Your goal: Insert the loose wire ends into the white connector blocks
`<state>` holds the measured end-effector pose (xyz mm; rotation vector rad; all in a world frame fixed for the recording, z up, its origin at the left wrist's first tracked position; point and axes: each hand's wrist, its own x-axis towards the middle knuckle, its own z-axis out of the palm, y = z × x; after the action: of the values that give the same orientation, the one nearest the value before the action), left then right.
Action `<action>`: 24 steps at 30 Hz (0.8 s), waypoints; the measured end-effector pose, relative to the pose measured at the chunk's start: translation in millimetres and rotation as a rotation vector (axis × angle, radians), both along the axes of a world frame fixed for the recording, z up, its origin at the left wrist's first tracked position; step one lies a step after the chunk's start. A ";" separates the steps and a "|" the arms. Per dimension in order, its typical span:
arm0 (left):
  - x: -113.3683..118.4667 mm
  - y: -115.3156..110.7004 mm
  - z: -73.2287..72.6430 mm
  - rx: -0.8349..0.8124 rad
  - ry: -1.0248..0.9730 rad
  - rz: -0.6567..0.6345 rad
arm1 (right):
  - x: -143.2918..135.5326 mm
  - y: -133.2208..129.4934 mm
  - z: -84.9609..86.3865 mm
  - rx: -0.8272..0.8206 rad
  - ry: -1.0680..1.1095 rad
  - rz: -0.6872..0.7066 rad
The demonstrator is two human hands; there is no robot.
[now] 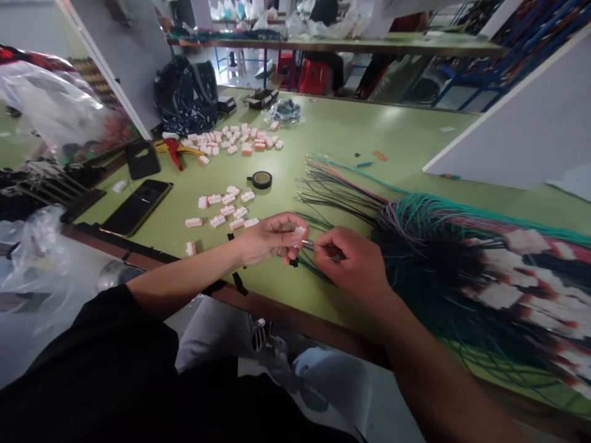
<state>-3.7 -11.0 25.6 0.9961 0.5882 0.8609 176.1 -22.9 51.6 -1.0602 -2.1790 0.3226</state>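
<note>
Near the table's front edge, my left hand [277, 237] pinches a small white and orange connector [301, 232]. Just right of it, the closed fingers of my right hand [348, 255] hold a thin metal-tipped piece [308, 243] against the connector; whether it is a wire end or a tool is too small to tell. Beyond my right hand, a thick bundle of green, black and red wires [415, 215] spreads over the table, its loose ends pointing left. Several loose connectors [228, 210] lie to the left of my hands.
A green table [332, 138] carries a roll of black tape [261, 179], a phone [136, 208], red and yellow pliers [173, 151], a connector pile [247, 147] and a dark patterned bag [185, 95]. White connectors [503, 295] end the bundle at right. White panels [521, 123] flank the table.
</note>
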 end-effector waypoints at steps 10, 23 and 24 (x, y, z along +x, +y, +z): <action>-0.2 1.3 -3.8 0.026 -0.006 0.029 | 0.7 0.9 -2.3 0.005 -0.087 -0.028; 4.4 -0.8 -12.1 0.170 0.047 0.082 | -5.0 0.9 -16.5 -0.051 -0.099 -0.030; 4.5 -0.8 -12.3 0.161 0.047 0.086 | -5.1 1.0 -16.2 -0.077 -0.072 -0.030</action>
<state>0.8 -11.8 13.3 1.1462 0.6118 0.9750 171.1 -21.8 35.4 -1.1620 -2.2277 0.3618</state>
